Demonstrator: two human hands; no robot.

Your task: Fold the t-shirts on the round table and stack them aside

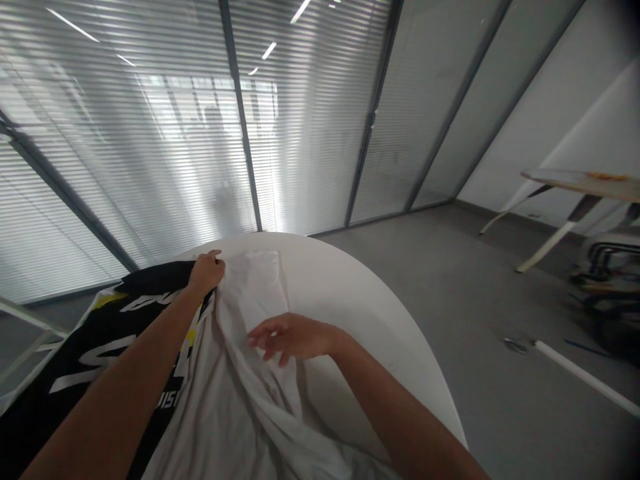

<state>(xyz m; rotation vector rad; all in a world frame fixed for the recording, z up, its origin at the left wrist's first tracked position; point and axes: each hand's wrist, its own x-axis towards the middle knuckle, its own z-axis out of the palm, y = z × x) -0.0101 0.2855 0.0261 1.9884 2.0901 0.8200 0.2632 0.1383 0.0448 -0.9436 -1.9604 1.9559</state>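
A white cloth (250,393) lies rumpled in long folds across a round white table (350,313), with a flat folded part (253,283) near the far edge. To its left is a black fabric (95,353) printed with white lettering and yellow patches, running off the table's edge. My left hand (206,273) grips the fabric where the black and white meet, close to the far rim. I cannot tell which layer it holds. My right hand (293,337) hovers at or just above the white cloth, its fingers loosely spread and holding nothing.
Glass partitions with slatted blinds (150,167) run behind the table, over a grey floor (450,280). At the right stand a light folding table (575,183) and a dark wheeled frame (605,300). A white tube (585,377) lies on the floor.
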